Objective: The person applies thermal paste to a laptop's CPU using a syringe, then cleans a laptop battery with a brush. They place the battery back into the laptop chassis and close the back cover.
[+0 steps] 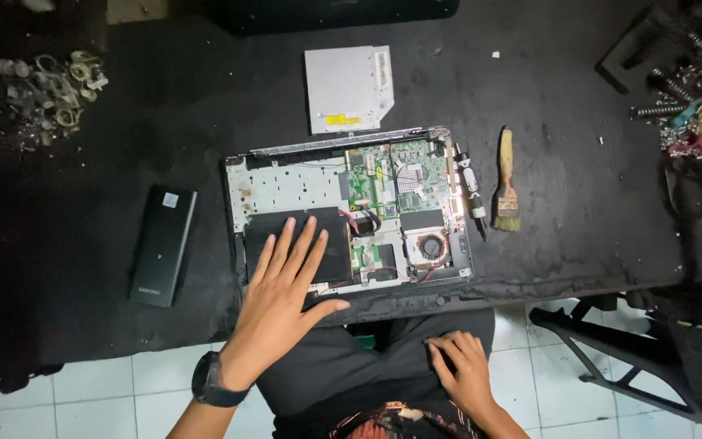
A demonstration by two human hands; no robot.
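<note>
- An opened laptop (349,213), its bottom cover off, lies flat near the front edge of a black table (83,268), roughly midway along that edge.
- The left hand (286,284) rests palm down, fingers spread and flat, on the laptop's smooth black rectangular panel (331,236) at its front left; its grip is open and clasps nothing. A dark watch (209,382) circles that wrist.
- The right hand (461,370) lies below the table edge on the person's dark-clothed lap, fingers loosely curled, holding nothing.
- To the right inside the laptop sit a green circuit board (400,183) and a small round fan (431,246).
- Just behind the laptop lies a thin grey metal optical drive (348,88).
- Left of the laptop, apart from it, lies a slim black rectangular block (162,245).
- Just beside the laptop's right side lie a black and white screwdriver (470,191) and a wooden-handled paintbrush (506,185) with pale bristles.
- Loose small metal parts (46,85) crowd the far left corner; springs and tools (692,106) clutter the right edge.
</note>
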